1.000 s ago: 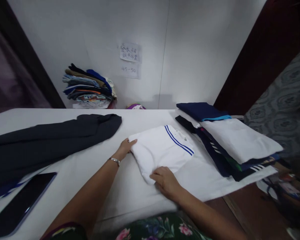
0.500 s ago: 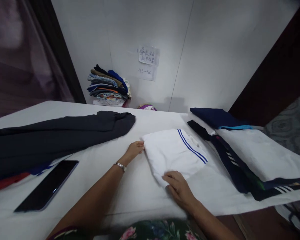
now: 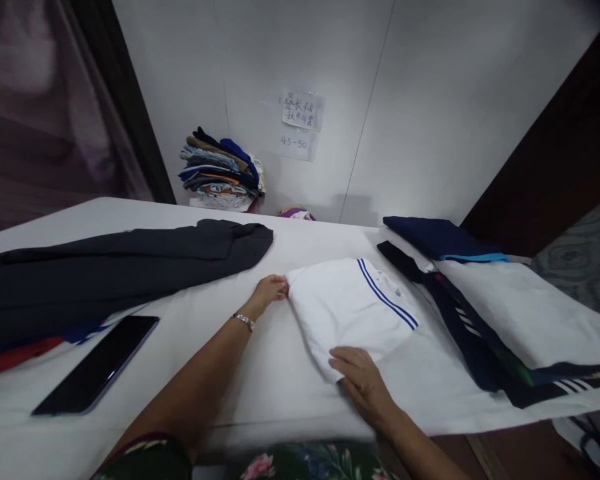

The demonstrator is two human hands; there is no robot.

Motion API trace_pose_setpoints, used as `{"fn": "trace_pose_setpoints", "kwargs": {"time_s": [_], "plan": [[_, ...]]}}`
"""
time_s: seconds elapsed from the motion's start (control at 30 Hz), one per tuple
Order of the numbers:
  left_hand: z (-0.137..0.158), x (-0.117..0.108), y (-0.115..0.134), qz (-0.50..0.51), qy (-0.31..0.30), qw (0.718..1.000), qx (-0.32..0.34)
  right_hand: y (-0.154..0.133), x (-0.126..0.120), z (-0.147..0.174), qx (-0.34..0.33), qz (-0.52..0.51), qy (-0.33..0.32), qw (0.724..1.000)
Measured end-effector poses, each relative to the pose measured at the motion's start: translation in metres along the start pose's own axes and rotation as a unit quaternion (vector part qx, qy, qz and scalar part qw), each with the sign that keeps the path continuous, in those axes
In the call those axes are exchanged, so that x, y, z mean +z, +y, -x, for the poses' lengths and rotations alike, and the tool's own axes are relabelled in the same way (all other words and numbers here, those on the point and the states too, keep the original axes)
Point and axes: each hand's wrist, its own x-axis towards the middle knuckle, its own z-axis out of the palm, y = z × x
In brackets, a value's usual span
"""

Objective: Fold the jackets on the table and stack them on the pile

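A white shirt [image 3: 345,307] with blue double stripes lies folded into a compact shape, its collar toward the right. At the shirt's far left corner, my left hand [image 3: 270,292] pinches the edge between thumb and fingers. My right hand [image 3: 363,380] is at the near corner, its fingers over the top of the cloth and the thumb low at the edge, gripping it. A bracelet [image 3: 244,321] circles my left wrist.
Dark grey clothing [image 3: 130,273] stretches along the left, with a black phone [image 3: 97,365] in front. Folded garments, including a navy one [image 3: 425,237] and a white one [image 3: 520,300], lie at right. A clothes stack [image 3: 223,170] stands by the wall beyond the white table [image 3: 260,413].
Both hands stay at the shirt's two left corners. My right hand's fingers have shifted slightly on the near corner, and the whole view has moved a little.
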Motion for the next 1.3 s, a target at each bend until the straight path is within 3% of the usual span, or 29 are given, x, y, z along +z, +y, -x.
{"fn": "trace_pose_setpoints", "kwargs": {"time_s": [0.43,0.7,0.9,0.97,1.07,1.13,1.2,1.3], "plan": [[-0.043,0.006,0.007,-0.124,0.057,0.988,0.074,0.002,-0.003,0.004,-0.013,-0.004,0.017,1.000],[-0.047,-0.006,0.008,-0.243,0.031,0.963,0.109,-0.003,0.007,0.006,-0.005,0.006,-0.003,1.000],[-0.040,-0.002,0.020,-0.310,0.135,0.936,0.095,-0.017,-0.002,0.004,0.026,-0.007,-0.046,0.999],[-0.028,0.009,0.026,-0.318,0.149,0.926,0.136,-0.021,-0.016,-0.004,0.039,-0.037,-0.073,0.996],[-0.006,0.035,0.027,-0.360,0.067,0.890,0.273,-0.016,-0.040,-0.026,0.045,-0.032,-0.061,0.997],[0.006,0.050,0.020,-0.411,-0.011,0.852,0.324,-0.001,-0.051,-0.042,0.058,0.033,-0.040,0.997],[0.011,0.060,0.008,-0.454,-0.068,0.835,0.302,0.022,-0.054,-0.048,0.107,0.119,-0.050,0.986],[0.008,0.061,-0.008,-0.479,-0.101,0.833,0.257,0.059,-0.044,-0.038,0.217,0.191,-0.114,0.951]]}}
